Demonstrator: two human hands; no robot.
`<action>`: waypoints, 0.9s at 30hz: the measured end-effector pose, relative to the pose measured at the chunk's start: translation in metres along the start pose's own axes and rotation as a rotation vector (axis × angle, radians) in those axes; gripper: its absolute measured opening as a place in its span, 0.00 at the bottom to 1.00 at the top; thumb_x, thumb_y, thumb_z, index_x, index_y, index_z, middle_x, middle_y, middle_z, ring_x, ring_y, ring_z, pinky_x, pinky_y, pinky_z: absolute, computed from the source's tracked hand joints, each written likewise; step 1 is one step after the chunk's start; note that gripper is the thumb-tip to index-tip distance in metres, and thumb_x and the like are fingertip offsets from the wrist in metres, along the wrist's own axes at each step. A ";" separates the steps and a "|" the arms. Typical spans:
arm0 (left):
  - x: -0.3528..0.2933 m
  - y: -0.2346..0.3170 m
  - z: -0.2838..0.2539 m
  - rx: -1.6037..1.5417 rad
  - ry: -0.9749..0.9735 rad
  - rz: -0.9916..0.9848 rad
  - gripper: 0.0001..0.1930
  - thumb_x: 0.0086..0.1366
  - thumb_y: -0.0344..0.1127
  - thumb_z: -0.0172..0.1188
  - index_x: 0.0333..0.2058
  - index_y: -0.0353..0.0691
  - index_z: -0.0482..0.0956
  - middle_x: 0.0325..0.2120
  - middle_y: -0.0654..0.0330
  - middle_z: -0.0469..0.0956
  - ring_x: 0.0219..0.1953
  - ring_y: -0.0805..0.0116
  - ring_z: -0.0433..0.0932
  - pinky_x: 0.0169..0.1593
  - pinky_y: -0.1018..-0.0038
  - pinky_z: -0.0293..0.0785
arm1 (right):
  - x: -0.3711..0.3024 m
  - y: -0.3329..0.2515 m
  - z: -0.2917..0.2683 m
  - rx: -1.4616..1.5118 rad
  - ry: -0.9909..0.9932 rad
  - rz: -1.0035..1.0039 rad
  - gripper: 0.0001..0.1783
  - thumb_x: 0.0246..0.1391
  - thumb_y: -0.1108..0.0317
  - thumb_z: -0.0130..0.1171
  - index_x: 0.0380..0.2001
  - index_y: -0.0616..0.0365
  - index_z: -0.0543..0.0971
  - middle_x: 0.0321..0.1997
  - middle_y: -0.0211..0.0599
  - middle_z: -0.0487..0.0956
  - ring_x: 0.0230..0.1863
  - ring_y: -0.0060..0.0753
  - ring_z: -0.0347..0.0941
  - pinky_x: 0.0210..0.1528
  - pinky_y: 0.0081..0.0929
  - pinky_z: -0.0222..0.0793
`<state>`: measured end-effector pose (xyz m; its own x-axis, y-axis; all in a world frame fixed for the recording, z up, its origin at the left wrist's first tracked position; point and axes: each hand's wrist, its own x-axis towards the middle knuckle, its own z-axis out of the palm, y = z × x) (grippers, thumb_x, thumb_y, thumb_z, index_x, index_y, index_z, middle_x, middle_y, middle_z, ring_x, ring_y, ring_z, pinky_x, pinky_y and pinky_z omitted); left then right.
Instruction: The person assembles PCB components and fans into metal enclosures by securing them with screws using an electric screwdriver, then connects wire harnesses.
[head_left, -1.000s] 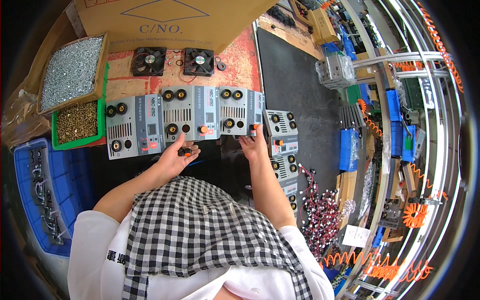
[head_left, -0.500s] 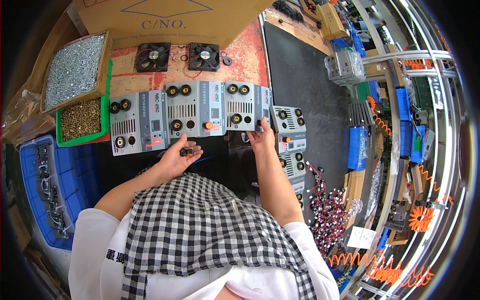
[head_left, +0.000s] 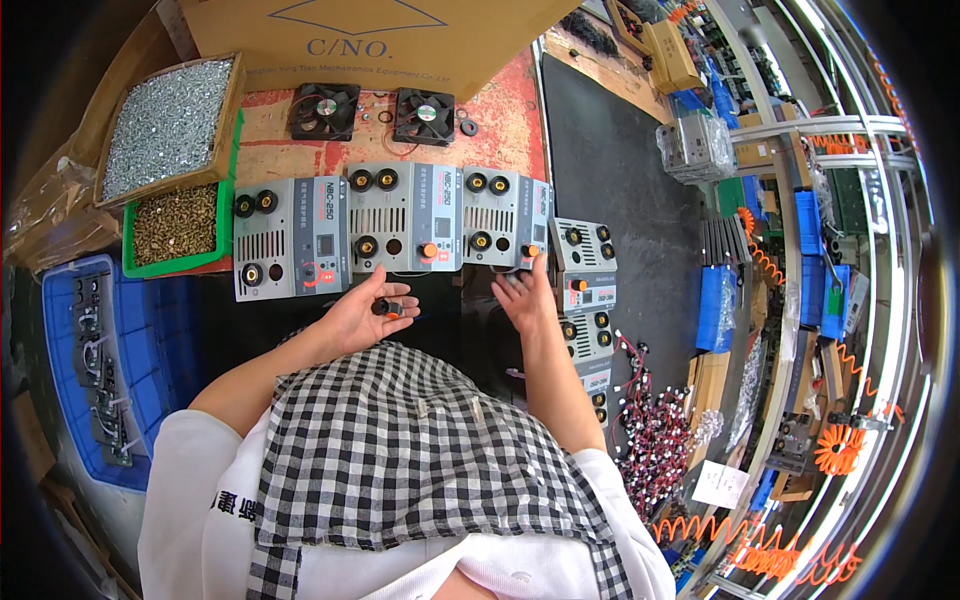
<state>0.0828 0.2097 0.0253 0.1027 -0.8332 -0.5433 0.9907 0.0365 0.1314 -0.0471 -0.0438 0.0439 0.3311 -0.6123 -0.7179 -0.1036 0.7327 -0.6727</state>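
Note:
My left hand [head_left: 362, 312] is palm up below the middle front panel [head_left: 405, 215], fingers loosely curled around a few small black-and-orange knobs [head_left: 386, 308]. At the lower edge of the right-hand front panel [head_left: 490, 215], my right hand [head_left: 527, 300] has its fingers spread apart. Its thumb tip touches the orange knob [head_left: 530, 251] on that panel. The middle panel also carries an orange knob [head_left: 428, 251]. On the left-hand front panel [head_left: 290, 238], no orange knob shows; a red marking surrounds its knob position. All three grey panels have black round sockets and vent slots.
Two black fans [head_left: 424, 116] lie behind the panels. A box of silver screws [head_left: 172, 122] and a green bin of brass parts [head_left: 175, 228] stand left, above a blue crate [head_left: 95, 370]. More panels [head_left: 585, 250] and bundled wires [head_left: 660, 435] lie right. A cardboard box [head_left: 380, 45] stands behind.
An orange knob now shows on the right-hand panel where a dark spot was. My right hand has lowered slightly and its fingers have spread. The whole view has shifted a little.

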 end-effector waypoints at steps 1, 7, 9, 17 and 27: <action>-0.003 0.002 0.001 0.022 -0.053 -0.003 0.29 0.62 0.56 0.41 0.44 0.31 0.65 0.40 0.48 0.68 0.45 0.56 0.70 0.50 0.66 0.68 | -0.007 0.005 -0.002 -0.065 0.084 -0.017 0.43 0.42 0.42 0.59 0.50 0.65 0.59 0.47 0.47 0.64 0.48 0.42 0.64 0.49 0.38 0.65; -0.017 0.005 0.017 -0.036 -0.145 0.007 0.29 0.64 0.56 0.35 0.46 0.32 0.65 0.42 0.52 0.69 0.45 0.62 0.70 0.49 0.69 0.68 | -0.105 0.049 0.077 -1.086 -0.645 -0.800 0.16 0.40 0.71 0.62 0.37 0.57 0.74 0.31 0.31 0.72 0.26 0.22 0.69 0.30 0.18 0.67; -0.018 0.008 0.010 0.014 -0.259 0.052 0.31 0.64 0.57 0.32 0.51 0.33 0.60 0.45 0.55 0.68 0.47 0.65 0.67 0.52 0.70 0.64 | -0.117 0.051 0.102 -1.338 -0.688 -1.101 0.17 0.34 0.69 0.64 0.33 0.56 0.75 0.33 0.37 0.72 0.31 0.37 0.72 0.33 0.28 0.70; -0.057 0.021 0.006 -0.132 -0.169 0.219 0.22 0.67 0.45 0.37 0.48 0.32 0.64 0.42 0.57 0.70 0.43 0.69 0.70 0.50 0.72 0.67 | -0.113 0.059 0.129 -1.334 -0.836 -1.216 0.14 0.36 0.70 0.62 0.31 0.57 0.76 0.32 0.36 0.73 0.29 0.38 0.72 0.30 0.29 0.70; -0.081 0.019 -0.028 0.033 0.073 0.397 0.09 0.61 0.33 0.51 0.38 0.36 0.71 0.34 0.60 0.73 0.34 0.71 0.74 0.40 0.75 0.72 | -0.131 0.086 0.163 -1.395 -0.969 -1.237 0.15 0.42 0.71 0.58 0.37 0.55 0.71 0.30 0.41 0.72 0.29 0.45 0.72 0.28 0.34 0.69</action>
<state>0.0962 0.2930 0.0485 0.4842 -0.7163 -0.5025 0.8694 0.3290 0.3687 0.0533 0.1479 0.1093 0.9822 0.1624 0.0945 0.1863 -0.7781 -0.5999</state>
